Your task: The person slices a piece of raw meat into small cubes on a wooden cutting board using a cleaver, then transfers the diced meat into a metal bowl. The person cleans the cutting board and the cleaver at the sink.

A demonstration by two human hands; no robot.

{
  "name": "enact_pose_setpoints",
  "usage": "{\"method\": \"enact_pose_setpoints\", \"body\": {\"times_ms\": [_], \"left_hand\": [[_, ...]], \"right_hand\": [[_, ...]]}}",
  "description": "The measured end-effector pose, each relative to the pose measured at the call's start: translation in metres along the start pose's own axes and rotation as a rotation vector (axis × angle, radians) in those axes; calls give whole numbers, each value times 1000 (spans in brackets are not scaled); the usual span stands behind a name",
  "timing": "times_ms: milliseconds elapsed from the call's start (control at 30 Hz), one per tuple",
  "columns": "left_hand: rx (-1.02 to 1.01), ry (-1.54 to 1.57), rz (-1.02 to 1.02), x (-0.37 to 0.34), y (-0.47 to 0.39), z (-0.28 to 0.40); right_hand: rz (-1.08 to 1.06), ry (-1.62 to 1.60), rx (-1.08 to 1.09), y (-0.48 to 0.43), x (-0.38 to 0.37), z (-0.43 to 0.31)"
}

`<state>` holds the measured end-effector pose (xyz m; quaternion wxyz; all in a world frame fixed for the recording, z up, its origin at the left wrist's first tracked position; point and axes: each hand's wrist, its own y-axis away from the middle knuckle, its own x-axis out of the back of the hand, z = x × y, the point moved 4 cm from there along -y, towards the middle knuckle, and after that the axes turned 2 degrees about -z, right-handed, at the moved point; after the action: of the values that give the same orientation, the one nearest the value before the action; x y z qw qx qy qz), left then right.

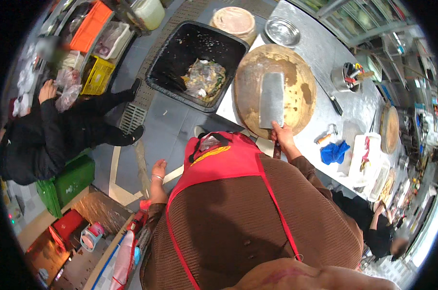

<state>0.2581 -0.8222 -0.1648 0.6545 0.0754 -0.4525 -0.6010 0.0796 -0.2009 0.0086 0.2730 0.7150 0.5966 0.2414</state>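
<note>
My right hand grips the handle of a broad metal cleaver. The blade lies over a round wooden chopping block, stained with damp patches. The block stands on a metal work table, at its near left end. My left hand hangs beside my body above the floor, holding nothing, with a bracelet at the wrist. Beyond the table's left end is a black bin with mixed food scraps inside.
A metal dish, a long thin tool, a utensil canister and a blue cloth are on the table. A co-worker holding plastic bags stands at left by a green bin. Another person works at right.
</note>
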Motion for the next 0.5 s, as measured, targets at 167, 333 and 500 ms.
{"method": "enact_pose_setpoints", "body": {"times_ms": [167,333,500], "left_hand": [[32,-19,33,9,6,13],[43,86,-26,7,-8,11],[30,35,4,9,1,15]], "right_hand": [[-39,68,-29,15,-14,-11],[-34,92,6,8,6,-17],[60,-204,30,-8,25,-19]]}}
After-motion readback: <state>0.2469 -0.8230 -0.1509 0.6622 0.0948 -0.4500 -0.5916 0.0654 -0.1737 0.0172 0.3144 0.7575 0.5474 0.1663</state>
